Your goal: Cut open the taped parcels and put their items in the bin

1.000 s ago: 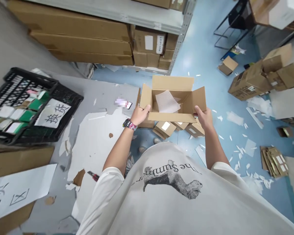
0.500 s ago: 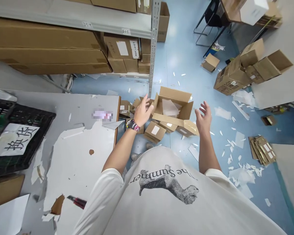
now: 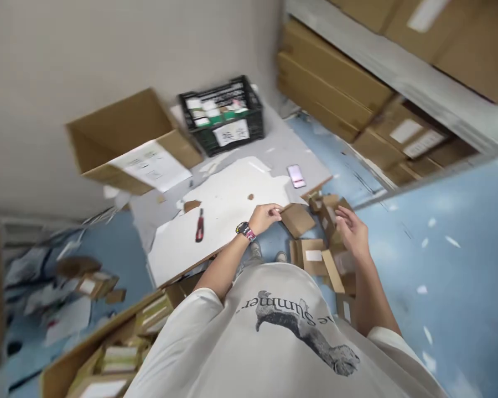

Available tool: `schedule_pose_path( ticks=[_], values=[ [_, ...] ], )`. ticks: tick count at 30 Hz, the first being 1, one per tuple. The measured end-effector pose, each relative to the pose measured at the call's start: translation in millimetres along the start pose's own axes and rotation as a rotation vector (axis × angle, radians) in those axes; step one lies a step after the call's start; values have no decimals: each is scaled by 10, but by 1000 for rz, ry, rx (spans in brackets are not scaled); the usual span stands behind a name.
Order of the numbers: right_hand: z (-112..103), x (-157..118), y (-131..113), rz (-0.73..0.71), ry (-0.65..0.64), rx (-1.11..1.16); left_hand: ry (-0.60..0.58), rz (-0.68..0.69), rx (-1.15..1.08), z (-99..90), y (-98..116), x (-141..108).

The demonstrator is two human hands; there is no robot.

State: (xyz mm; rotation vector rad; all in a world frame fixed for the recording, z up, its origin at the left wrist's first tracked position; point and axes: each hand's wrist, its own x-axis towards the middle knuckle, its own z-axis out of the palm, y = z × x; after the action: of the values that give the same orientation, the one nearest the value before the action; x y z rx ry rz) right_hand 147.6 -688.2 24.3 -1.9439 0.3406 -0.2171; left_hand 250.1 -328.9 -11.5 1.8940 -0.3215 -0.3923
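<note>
My left hand (image 3: 265,218) is over the front edge of the white-covered table (image 3: 228,190), its thumb and fingers pinched together; whether something small is between them is too unclear to tell. Just past its fingertips shows a brown carton (image 3: 297,220), and I cannot tell if they touch. My right hand (image 3: 352,231) hangs above the cartons on the floor, fingers apart and slightly bent, holding nothing. A phone (image 3: 296,176) lies near the table's right corner. The red and black cutter (image 3: 200,225) rests on the white sheet.
At the table's back stand a black crate (image 3: 222,119) and a large open carton (image 3: 149,145) with a paper on it. Shelving (image 3: 398,74) with boxes is at the upper right. A box of packages (image 3: 120,359) is at the lower left.
The view has swung left, bringing the table and crate to the middle. My left hand has closed its fingers and is now by the table edge. My right hand stays open.
</note>
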Motion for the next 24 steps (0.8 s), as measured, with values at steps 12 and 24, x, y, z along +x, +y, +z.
schedule_pose_path(
  ticks=[12, 24],
  values=[
    [2287, 601, -1216, -289, -538, -64, 646, -150, -213, -1404, -853, -1651],
    [3767, 577, -1934, -513, -1018, -151, 1063, -461, -288, -1293, -1337, -3040]
  ],
)
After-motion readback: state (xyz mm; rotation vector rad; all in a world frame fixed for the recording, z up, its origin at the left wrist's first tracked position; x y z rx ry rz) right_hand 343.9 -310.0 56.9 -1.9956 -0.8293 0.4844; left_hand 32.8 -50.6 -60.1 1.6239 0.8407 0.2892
